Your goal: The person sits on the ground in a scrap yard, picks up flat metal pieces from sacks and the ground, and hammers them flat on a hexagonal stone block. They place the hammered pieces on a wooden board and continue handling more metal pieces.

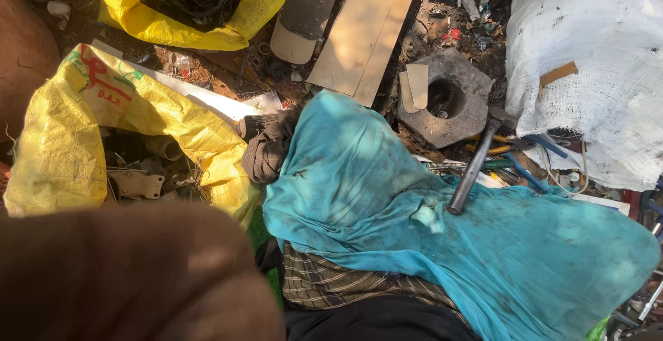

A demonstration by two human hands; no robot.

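Neither of my hands shows in the head view. A teal cloth (387, 196) is spread over my lap, with a plaid cloth (324, 282) under its near edge. A hammer (475, 165) with a dark metal handle lies on the cloth's far right edge, its head pointing toward a grey stone block with a round hole (452, 99). A dark striped rag (266, 151) lies at the cloth's left edge. A large blurred brown shape (131, 275) fills the bottom left, very close to the camera; I cannot tell what it is.
An open yellow sack (62, 147) at left holds metal scraps. A second yellow sack (179, 30) at the top holds tangled wire. Wooden boards (366, 23) lie at top centre. A white woven sack (587, 64) sits at right, with blue-handled tools (532, 151) below it.
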